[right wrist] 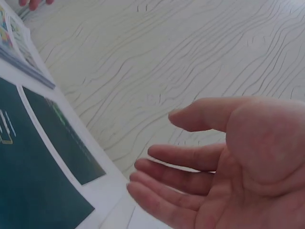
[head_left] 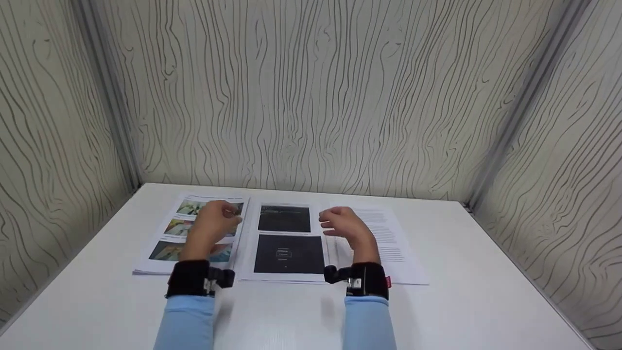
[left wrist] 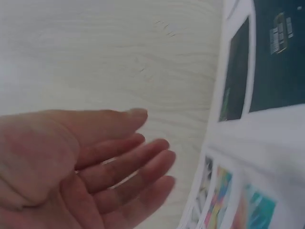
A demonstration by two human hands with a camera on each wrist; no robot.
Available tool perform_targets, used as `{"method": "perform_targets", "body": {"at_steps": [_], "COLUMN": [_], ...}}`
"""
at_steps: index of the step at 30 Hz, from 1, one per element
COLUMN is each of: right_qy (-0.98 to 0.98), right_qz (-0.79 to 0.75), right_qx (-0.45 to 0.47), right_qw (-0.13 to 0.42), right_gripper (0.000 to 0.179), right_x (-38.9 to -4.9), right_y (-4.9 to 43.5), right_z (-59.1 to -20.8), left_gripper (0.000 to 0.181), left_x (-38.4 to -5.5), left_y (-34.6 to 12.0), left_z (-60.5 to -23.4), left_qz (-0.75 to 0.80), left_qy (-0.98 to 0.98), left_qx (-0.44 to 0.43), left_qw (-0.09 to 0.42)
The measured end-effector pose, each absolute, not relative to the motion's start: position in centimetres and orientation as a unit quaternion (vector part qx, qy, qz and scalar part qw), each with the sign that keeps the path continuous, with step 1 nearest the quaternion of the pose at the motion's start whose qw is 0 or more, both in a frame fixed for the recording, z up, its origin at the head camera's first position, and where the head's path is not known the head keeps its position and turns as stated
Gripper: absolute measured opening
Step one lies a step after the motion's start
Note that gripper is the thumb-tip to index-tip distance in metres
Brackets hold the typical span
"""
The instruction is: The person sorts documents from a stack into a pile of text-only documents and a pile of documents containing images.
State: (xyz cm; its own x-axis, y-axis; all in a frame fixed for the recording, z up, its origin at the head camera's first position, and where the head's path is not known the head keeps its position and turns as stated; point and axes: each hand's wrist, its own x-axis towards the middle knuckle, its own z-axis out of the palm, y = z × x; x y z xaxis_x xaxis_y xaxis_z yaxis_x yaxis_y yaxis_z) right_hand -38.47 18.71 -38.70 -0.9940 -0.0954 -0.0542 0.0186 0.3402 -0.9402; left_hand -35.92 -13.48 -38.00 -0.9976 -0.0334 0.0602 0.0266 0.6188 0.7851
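Three printed paper stacks lie side by side on the white table. My left hand [head_left: 215,224] hovers over the left stack [head_left: 163,237], which carries colour photos; in the left wrist view its fingers [left wrist: 136,171] are loosely bent with nothing between them. The middle stack [head_left: 248,262] shows two dark printed pictures and lies between my hands. My right hand [head_left: 346,224] is above the seam of the middle stack and the right stack [head_left: 388,238], a page of text lines. Its thumb and fingers [right wrist: 176,181] are apart and relaxed, holding nothing.
The white table [head_left: 466,301] runs up to panels with a wood-grain line pattern [head_left: 301,97] at the back and on both sides. Grey corner posts [head_left: 520,97] stand at the back corners. Black wrist bands with small cameras [head_left: 367,281] sit over blue sleeves [head_left: 370,323].
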Motion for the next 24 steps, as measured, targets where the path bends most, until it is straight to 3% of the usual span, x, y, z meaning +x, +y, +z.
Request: {"method": "perform_targets", "body": {"at_steps": [6,12,24], "right_qy": [0.798,0.795,0.880], "right_qz": [-0.597,-0.595,-0.450], "right_qx": [-0.073,-0.112,-0.126], "right_qw": [0.025,0.048,0.090], "right_gripper": [0.036,0.033,0.042], "right_x": [-38.1,-38.0,-37.0], "right_y": [16.3,12.5,4.5], "right_z": [-37.4,-37.5,-40.2], "left_gripper": [0.043,0.045,0.049], "left_x": [-35.4,-34.5,-33.8], "left_y": [-19.2,-22.8,-25.1], "left_z": [-38.9,-41.0,-42.9], "left_qz": [-0.456,-0.472,-0.392], "left_qy": [-0.885,-0.859,-0.889], "left_qx": [0.032,0.141,0.227], "left_qw": [0.084,0.140,0.070]}}
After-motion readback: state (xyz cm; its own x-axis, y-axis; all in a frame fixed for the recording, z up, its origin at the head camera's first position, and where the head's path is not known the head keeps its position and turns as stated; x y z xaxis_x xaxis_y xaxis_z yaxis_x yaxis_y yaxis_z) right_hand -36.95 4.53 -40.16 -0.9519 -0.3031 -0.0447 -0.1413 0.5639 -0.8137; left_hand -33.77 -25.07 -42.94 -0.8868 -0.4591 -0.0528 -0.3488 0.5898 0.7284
